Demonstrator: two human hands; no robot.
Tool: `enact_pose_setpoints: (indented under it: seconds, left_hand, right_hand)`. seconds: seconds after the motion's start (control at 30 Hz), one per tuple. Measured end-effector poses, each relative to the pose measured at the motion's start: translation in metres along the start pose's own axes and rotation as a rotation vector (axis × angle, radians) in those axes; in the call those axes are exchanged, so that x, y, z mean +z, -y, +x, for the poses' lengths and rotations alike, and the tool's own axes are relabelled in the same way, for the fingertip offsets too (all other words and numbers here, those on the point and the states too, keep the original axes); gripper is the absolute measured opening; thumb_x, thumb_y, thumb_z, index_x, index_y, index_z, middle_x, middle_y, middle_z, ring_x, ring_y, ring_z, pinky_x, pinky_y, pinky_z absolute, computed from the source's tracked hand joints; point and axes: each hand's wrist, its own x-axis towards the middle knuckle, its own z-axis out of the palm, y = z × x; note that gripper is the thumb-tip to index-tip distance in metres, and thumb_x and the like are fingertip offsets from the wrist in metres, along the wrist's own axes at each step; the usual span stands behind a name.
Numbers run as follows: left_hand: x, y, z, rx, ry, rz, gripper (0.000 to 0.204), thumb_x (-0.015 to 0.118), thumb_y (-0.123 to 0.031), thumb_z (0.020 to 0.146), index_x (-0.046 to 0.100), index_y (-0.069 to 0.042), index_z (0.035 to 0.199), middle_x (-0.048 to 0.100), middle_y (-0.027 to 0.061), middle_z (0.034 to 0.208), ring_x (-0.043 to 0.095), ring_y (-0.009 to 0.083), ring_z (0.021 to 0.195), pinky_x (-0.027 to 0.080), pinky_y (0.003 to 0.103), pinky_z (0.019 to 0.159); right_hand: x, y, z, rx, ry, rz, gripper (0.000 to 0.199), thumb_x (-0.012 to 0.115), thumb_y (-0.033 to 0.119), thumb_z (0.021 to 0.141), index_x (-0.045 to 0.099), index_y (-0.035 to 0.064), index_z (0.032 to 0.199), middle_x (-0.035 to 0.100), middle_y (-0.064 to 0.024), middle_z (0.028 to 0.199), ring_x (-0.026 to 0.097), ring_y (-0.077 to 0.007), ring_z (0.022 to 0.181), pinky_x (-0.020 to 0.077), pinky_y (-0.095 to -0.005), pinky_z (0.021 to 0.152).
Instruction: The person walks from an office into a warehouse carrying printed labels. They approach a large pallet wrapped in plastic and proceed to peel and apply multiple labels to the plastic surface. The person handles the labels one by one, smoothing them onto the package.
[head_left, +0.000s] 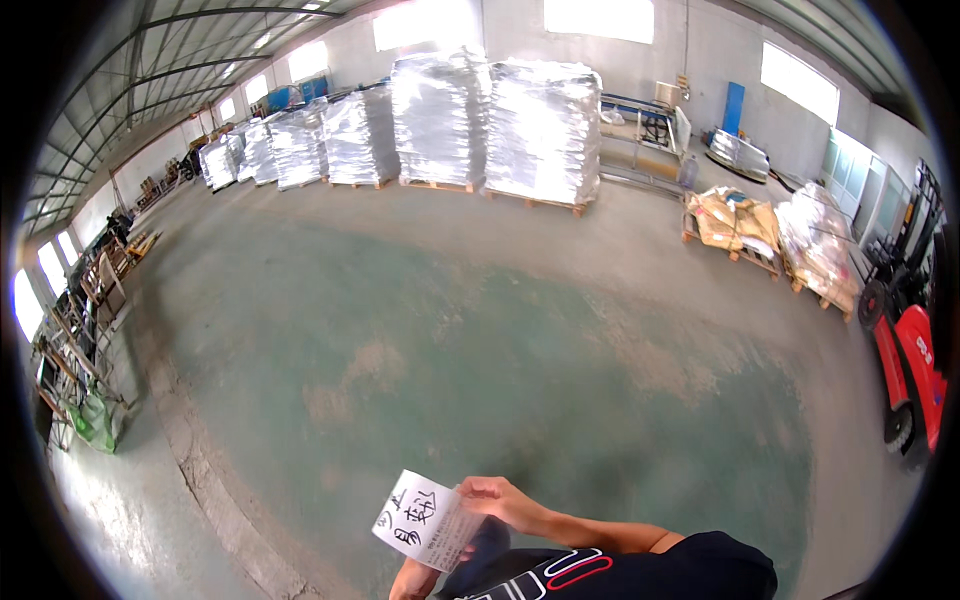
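Low in the head view, a small white paper sheet (412, 518) with dark handwriting and finer print is held tilted in front of my body. My right hand (506, 503) comes in from the right and pinches the sheet at its upper right edge. Below the sheet is my left hand (414, 579), closed on its lower part. The paper hides most of the left fingers; a fingertip shows at its right edge.
Tall film-wrapped pallet stacks (540, 132) line the back wall. At the right stand pallets with tan sacks (735, 222) and a wrapped load (815, 240), beside a red forklift (915, 350). Metal scrap and a green bag (92, 420) lie along the left wall.
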Motion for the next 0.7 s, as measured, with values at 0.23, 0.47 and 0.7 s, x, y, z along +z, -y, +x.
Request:
enact_pose_setpoints:
  seconds: [0.23, 0.47, 0.7]
  left_hand:
    - [-0.035, -0.171, 0.185, 0.122, 0.175, 0.145, 0.052, 0.049, -0.031, 0.085, 0.035, -0.006, 0.128, 0.053, 0.0181, 0.111, 0.059, 0.0285, 0.089, 0.051, 0.035, 0.075]
    - [0.003, -0.313, 0.398, 0.270, 0.464, 0.796, 0.052, 0.054, -0.003, 0.080, 0.031, 0.001, 0.127, 0.041, 0.0132, 0.124, 0.040, 0.0202, 0.114, 0.035, 0.035, 0.095]
    - [0.019, -0.432, 0.609, 0.529, 0.267, 0.894, 0.064, 0.051, 0.002, 0.075, 0.018, -0.001, 0.130, 0.034, 0.0146, 0.126, 0.036, 0.0251, 0.118, 0.032, 0.037, 0.096]
  right_hand:
    - [-0.119, 0.082, 0.186, -0.084, -0.110, -0.101, 0.012, 0.052, 0.007, 0.083, 0.057, 0.0006, 0.091, 0.057, 0.0002, 0.086, 0.051, -0.0078, 0.081, 0.0397, -0.0218, 0.073]
    - [-0.287, 0.125, 0.308, -0.203, -0.488, 0.388, 0.013, 0.054, 0.006, 0.081, 0.058, -0.0014, 0.090, 0.061, -0.0047, 0.086, 0.056, -0.0119, 0.077, 0.0430, -0.0244, 0.073]
    - [-0.450, 0.176, 0.491, -0.140, -0.360, 0.733, 0.019, 0.051, 0.011, 0.083, 0.054, -0.0006, 0.098, 0.061, -0.0082, 0.091, 0.059, -0.0168, 0.081, 0.0462, -0.0293, 0.075]
